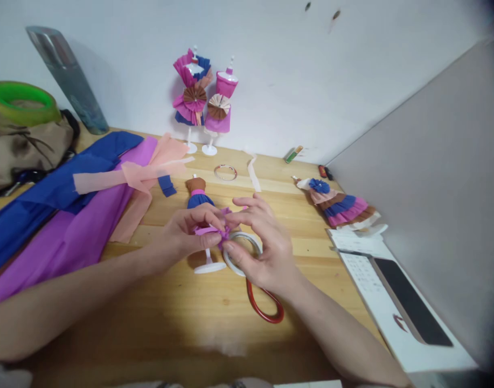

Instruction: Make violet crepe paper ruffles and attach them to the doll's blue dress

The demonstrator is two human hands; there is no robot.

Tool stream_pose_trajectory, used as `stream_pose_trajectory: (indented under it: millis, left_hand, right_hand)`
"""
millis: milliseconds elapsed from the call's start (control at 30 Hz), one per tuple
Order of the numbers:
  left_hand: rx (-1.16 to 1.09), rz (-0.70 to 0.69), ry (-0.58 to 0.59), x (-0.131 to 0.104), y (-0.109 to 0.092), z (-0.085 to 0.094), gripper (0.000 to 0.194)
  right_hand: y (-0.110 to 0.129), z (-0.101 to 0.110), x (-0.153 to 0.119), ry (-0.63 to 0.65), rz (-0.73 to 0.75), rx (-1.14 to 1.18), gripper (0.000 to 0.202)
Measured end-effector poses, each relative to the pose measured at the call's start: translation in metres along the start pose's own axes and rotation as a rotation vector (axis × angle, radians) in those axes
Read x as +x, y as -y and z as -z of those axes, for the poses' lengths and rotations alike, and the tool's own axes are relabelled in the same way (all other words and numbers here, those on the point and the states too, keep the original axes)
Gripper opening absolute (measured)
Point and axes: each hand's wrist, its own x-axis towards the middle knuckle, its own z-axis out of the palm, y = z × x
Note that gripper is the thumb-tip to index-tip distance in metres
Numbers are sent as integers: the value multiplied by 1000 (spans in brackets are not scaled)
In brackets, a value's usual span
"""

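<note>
My left hand (pixel 190 231) pinches a small gathered piece of purple crepe paper (pixel 223 237) between thumb and fingers. On the other side of that piece, my right hand (pixel 261 242) has its thumb and index finger at its edge, with the other fingers raised. Behind my hands lies a small dress form (pixel 198 194) with a brown top, pink waist and blue skirt; its white base (pixel 209 267) shows below my left hand. A roll of tape (pixel 235 264) is partly hidden by my right hand. Beneath that hand a red scissors handle (pixel 271 318) sticks out.
Blue crepe paper (pixel 64 178), purple and peach strips lie at the left, near a bottle (pixel 69 81) and green tape roll (pixel 24 102). Two dressed forms (pixel 193 97) stand by the wall. At right are another dressed form (pixel 339 205) and a phone (pixel 412 302) on white sheets.
</note>
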Motion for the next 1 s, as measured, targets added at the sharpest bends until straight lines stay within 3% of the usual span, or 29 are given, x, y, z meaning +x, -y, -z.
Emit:
stream_pose_trajectory:
  millis: [133,300,533,833,1000]
  left_hand:
    - [-107,52,12,-1,-5,-4,5]
    - [-81,75,8,0,-12,-5,6]
    - [-18,23,-34,0,-13,-6,14]
    - [342,51,-223,-8,-14,-15,18]
    - [441,56,-261,-9,-14,-20,25]
  right_hand:
    - [-3,-3,3,26,-34,81,16]
    - [-2,-4,3,25,-136,214,9]
    - [-1,-7,4,-21,-230,75,10]
    - [1,-12,7,-56,-233,-33,11]
    - [-1,-16,7,-81,-263,-3,13]
